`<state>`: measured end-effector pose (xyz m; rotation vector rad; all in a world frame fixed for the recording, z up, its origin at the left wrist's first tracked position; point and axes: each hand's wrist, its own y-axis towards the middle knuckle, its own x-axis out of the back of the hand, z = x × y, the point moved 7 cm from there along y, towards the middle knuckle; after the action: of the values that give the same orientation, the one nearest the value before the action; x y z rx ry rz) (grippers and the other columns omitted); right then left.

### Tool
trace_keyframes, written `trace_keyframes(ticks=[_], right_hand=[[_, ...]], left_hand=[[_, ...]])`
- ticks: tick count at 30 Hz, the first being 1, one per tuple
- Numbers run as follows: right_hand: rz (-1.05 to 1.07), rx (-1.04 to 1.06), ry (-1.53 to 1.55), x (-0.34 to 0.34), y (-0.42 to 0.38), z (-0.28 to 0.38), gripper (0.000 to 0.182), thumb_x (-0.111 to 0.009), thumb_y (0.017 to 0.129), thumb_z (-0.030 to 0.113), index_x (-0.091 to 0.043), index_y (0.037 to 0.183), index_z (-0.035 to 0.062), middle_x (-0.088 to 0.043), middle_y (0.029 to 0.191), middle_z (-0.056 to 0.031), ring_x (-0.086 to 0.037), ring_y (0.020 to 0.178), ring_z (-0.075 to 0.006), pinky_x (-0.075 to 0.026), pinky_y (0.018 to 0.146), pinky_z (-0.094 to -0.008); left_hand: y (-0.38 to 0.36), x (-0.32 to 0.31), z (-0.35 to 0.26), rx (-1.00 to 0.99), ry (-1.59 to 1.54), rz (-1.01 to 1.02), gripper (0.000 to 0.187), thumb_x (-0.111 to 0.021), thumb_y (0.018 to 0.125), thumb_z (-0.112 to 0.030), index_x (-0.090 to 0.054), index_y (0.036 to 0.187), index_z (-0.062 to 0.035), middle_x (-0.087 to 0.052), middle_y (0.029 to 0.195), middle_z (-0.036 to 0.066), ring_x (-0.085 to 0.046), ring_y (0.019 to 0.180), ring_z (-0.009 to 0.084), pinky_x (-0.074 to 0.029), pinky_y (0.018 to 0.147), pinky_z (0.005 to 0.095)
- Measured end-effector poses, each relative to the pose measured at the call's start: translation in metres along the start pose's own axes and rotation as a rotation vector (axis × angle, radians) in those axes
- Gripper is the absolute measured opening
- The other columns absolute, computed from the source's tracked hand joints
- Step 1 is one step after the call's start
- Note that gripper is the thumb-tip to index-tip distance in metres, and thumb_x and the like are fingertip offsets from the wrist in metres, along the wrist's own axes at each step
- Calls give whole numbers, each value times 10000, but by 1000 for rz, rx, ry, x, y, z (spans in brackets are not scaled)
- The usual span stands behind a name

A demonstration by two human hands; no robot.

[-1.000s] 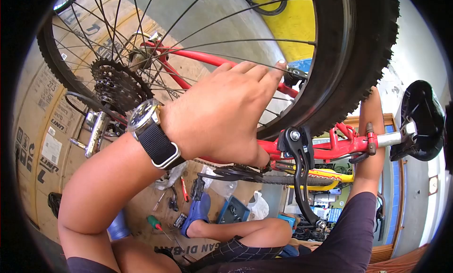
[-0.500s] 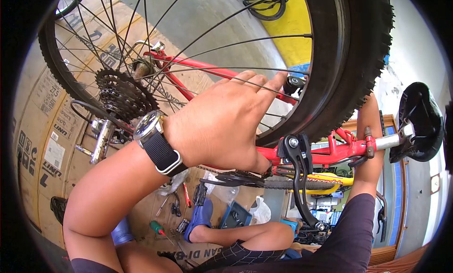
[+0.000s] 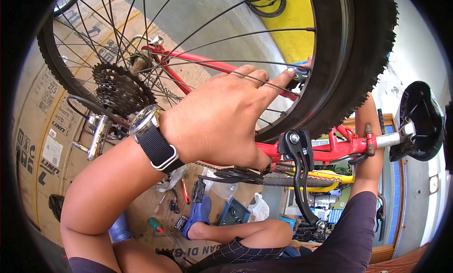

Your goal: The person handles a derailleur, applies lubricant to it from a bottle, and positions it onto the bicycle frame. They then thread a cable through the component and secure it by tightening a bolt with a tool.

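My left hand (image 3: 219, 115), with a watch on its wrist, reaches in behind a few spokes of the bicycle wheel (image 3: 330, 60). Its thumb lies on the near red stay of the bicycle frame (image 3: 325, 155), and several fingers bend over the far red stay (image 3: 203, 60). The index finger stretches to the black far brake arm (image 3: 298, 79). A black brake arm (image 3: 297, 167) hangs on the near stay. My right forearm (image 3: 367, 145) passes behind the frame by the seatpost; the tyre hides most of that hand. A bit of skin shows beside the far brake.
The cassette (image 3: 120, 89) and derailleur (image 3: 98, 131) are at left, the saddle (image 3: 415, 122) at right. Below lie a green-handled screwdriver (image 3: 155, 224), a blue tray (image 3: 234, 211) and a red tool (image 3: 185, 193) on flattened cardboard (image 3: 52, 112). A yellow bicycle frame (image 3: 330, 178) stands behind.
My left index finger now reaches farther onto the far brake arm. A patch of skin has come into sight behind that brake. The view has shifted slightly.
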<state>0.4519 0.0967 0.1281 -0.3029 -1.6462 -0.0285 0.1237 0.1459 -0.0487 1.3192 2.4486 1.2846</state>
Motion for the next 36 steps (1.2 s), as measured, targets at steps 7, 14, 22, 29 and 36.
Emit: trace_keyframes(ticks=[7, 14, 22, 29, 36], right_hand=[[43, 24, -60, -6, 1, 18, 373, -748, 796, 48, -688, 1163, 14, -674, 1237, -88, -597, 1132, -211, -470, 974, -364], [52, 32, -84, -5, 5, 23, 374, -748, 799, 57, -688, 1166, 14, -674, 1231, -86, -596, 1124, -210, -470, 969, -362], [60, 37, -93, -7, 5, 23, 376, -747, 803, 68, -687, 1170, 15, -675, 1223, -84, -596, 1115, -209, -469, 963, -359], [62, 42, -92, -6, 4, 21, 377, -746, 806, 77, -686, 1173, 15, -675, 1216, -83, -596, 1107, -208, -468, 958, -357], [65, 49, -93, -8, 4, 24, 379, -746, 808, 86, -686, 1176, 15, -675, 1210, -81, -595, 1100, -207, -468, 954, -355]], left_hand=[[0, 3, -2, -18, 31, -22, 1087, -828, 579, -351, -373, 1444, 124, -594, 1245, 298, -581, 1178, 408, -475, 1010, 432], [2, 3, -5, -97, 85, -71, 1113, -850, 580, -349, -356, 1457, 126, -660, 1047, 228, -635, 1046, 376, -497, 931, 431], [8, 1, -6, -124, 116, -29, 1103, -846, 579, -355, -371, 1434, 156, -671, 1001, 216, -650, 993, 373, -503, 913, 407], [9, 1, -7, -126, 151, -24, 1030, -853, 564, -337, -438, 1348, 185, -676, 963, 231, -657, 970, 374, -517, 896, 395], [11, 0, -7, -128, 162, -21, 929, -858, 565, -315, -489, 1259, 181, -677, 948, 238, -659, 949, 385, -533, 896, 402]])
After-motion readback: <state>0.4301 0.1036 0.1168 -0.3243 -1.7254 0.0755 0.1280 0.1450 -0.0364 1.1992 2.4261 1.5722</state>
